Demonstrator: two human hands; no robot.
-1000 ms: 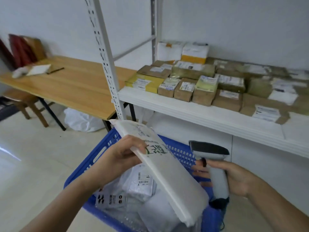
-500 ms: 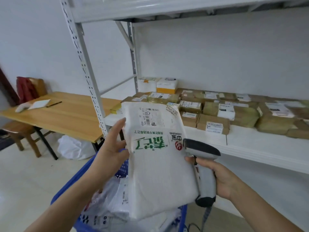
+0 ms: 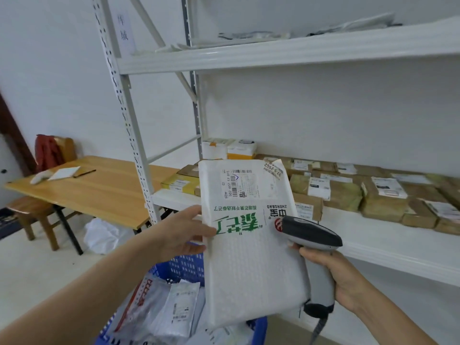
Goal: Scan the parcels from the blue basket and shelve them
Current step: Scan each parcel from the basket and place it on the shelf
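My left hand [image 3: 183,231] grips the left edge of a white bubble-mailer parcel [image 3: 251,265] with green print, held upright above the blue basket [image 3: 183,267]. Its shipping label with a barcode [image 3: 236,183] faces me near the top. My right hand [image 3: 336,275] holds a grey and black barcode scanner [image 3: 311,236] by its handle, the head lying over the parcel's right edge. The basket below holds several more bagged parcels [image 3: 171,305].
A white metal rack stands ahead: its lower shelf [image 3: 388,247] carries several brown boxes [image 3: 383,202] toward the back, its upper shelf [image 3: 273,53] a few flat bags. A wooden table [image 3: 99,192] and a chair [image 3: 37,210] stand at the left, a white bag [image 3: 104,235] under the table.
The parcel has come up from a flat tilt over the basket to upright with the label facing me. The scanner has moved up to its right edge, and my view has tilted upward.
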